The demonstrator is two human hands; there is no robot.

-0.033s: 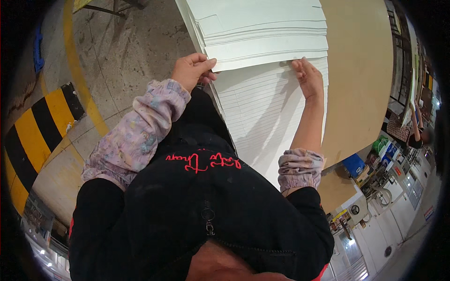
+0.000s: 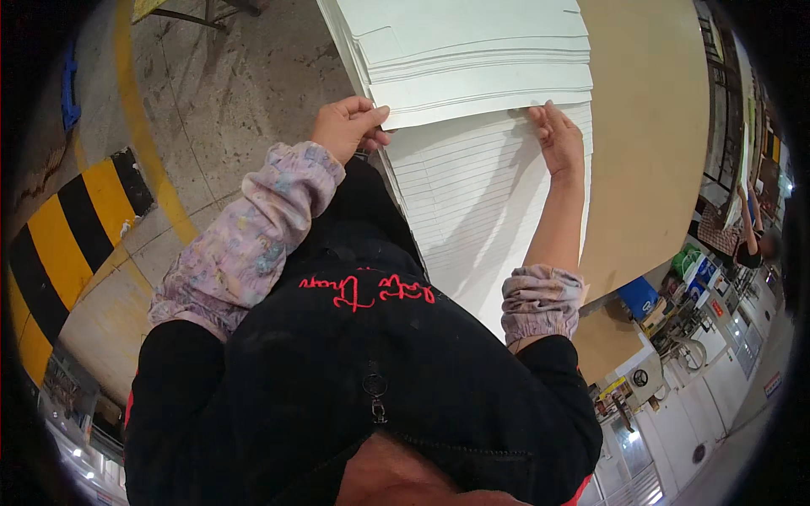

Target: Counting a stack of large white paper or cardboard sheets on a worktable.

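A tall stack of large white sheets (image 2: 481,202) stands right in front of me. On top lies a thicker bundle of white sheets (image 2: 472,59), its near edge raised a little off the stack. My left hand (image 2: 348,126) pinches that bundle's near left corner, thumb on top. My right hand (image 2: 557,139) grips the near edge toward the right corner, fingers curled under it. Both forearms wear patterned pale sleeve covers over a black top.
A brown board surface (image 2: 650,126) lies to the right of the stack. On the concrete floor at left are a yellow line (image 2: 143,126) and a yellow-and-black striped kerb (image 2: 67,228). A blue bin (image 2: 639,297) and another person (image 2: 751,240) are at far right.
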